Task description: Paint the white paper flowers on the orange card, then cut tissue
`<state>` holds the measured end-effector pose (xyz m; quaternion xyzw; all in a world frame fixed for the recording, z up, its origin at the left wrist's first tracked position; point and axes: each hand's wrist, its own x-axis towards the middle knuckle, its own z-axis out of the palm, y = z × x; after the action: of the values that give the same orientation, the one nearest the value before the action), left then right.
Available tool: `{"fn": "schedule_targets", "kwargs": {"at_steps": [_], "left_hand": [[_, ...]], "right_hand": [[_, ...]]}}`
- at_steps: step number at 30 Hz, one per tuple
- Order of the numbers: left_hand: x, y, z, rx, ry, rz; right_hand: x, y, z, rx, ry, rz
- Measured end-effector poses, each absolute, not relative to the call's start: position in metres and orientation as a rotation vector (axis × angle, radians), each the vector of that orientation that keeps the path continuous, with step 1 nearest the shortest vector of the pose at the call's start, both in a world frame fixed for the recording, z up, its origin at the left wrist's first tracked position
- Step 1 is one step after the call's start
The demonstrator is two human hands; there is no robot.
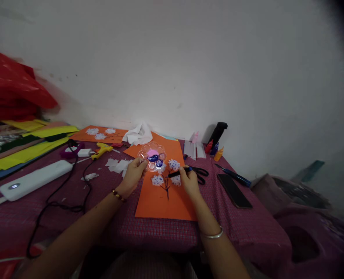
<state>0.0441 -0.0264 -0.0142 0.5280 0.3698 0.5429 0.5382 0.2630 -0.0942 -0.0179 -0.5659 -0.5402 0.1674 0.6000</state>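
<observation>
A clear, flower-shaped paint palette [160, 148] with pink and dark blue paint in its wells is gripped at its lower left rim by my left hand [134, 174]. My right hand [190, 183] is closed around a black marker [175, 173], its tip pointing left over the orange paper [166, 207]. On that paper is a dark drawn stem [167, 190] with white blossom clusters [157, 180] speckled blue. Part of one cluster is hidden behind the marker and my fingers. Black-handled scissors [201, 174] lie just beyond my right hand.
On the left are a yellow glue gun [101, 150], a white power bank [36, 180], a black cable [69, 208] and torn white paper [118, 165]. A phone [234, 190], a blue pen-like tool [236, 176] and paint bottles [218, 154] stand or lie to the right.
</observation>
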Motion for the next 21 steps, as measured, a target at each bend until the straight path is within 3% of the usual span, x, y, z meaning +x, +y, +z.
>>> {"fn": "schedule_targets", "kwargs": {"at_steps": [21], "left_hand": [[0.0448,-0.0298,-0.0096,1.263,0.870,1.282]], "right_hand": [[0.2643,-0.0973,-0.0168,-1.360,-1.249,0.368]]}}
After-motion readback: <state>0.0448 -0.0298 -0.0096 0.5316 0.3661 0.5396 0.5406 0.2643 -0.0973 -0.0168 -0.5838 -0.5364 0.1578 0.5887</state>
